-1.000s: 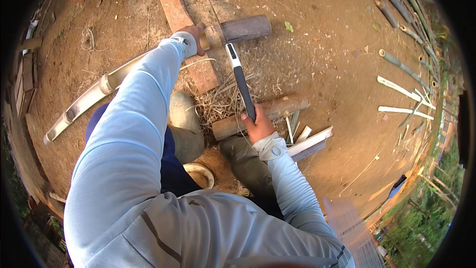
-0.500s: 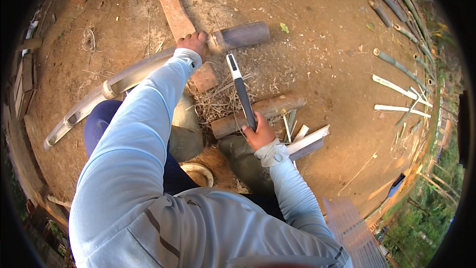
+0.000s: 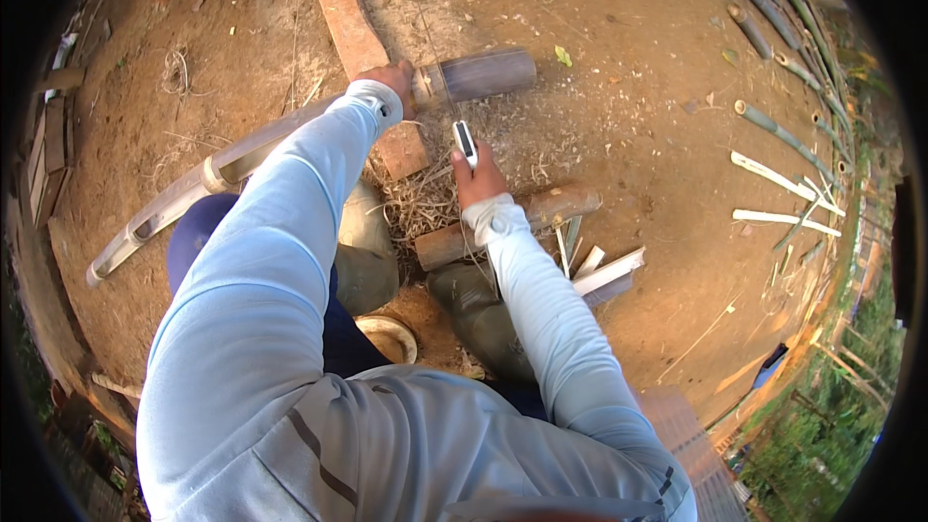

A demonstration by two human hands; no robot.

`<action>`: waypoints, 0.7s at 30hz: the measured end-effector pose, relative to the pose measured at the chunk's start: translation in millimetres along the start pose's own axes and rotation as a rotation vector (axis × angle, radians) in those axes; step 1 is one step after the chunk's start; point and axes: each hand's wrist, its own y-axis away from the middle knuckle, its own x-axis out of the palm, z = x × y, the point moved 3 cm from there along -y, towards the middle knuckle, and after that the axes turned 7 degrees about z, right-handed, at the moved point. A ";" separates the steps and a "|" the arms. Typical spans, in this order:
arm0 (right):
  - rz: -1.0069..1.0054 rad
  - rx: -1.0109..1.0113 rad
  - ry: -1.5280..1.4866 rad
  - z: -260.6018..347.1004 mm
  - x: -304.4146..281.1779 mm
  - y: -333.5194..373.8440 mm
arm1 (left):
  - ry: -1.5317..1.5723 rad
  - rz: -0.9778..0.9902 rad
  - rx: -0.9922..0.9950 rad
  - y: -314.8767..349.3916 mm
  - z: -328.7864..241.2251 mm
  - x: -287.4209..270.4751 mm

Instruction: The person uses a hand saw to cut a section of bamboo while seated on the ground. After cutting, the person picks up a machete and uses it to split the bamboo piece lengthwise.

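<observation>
A long bamboo pole lies across a wooden plank. Its left stretch is split open, while the right end is a whole dark tube. My left hand is closed over the pole where it crosses the plank. In my right hand is the handle of a handsaw, dark with a white collar. The saw's thin blade, seen nearly edge-on, crosses the pole just right of the pale node beside my left hand. How deep the blade sits in the bamboo I cannot tell.
Fibrous shavings lie under the pole near my boots. A short log and split bamboo pieces are beside my right forearm. White strips and bamboo poles lie at the right. A round container stands between my legs.
My right hand has moved forward and slightly left with the saw, bringing its handle closer to the pole. My left hand stays on the pole.
</observation>
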 end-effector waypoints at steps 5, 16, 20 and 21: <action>0.028 0.008 0.135 8.8 -20.4 37.3 | -0.023 -0.014 0.050 -0.3 0.9 1.4; -0.045 -0.231 0.250 27.2 -47.9 44.7 | -0.022 0.049 0.123 -14.9 13.1 -14.0; -0.116 -0.316 0.227 40.9 -40.8 50.2 | -0.003 0.100 0.157 -12.9 14.8 -20.6; -0.083 -0.279 0.225 40.7 -39.5 50.8 | 0.003 0.104 0.176 -12.7 16.4 -22.9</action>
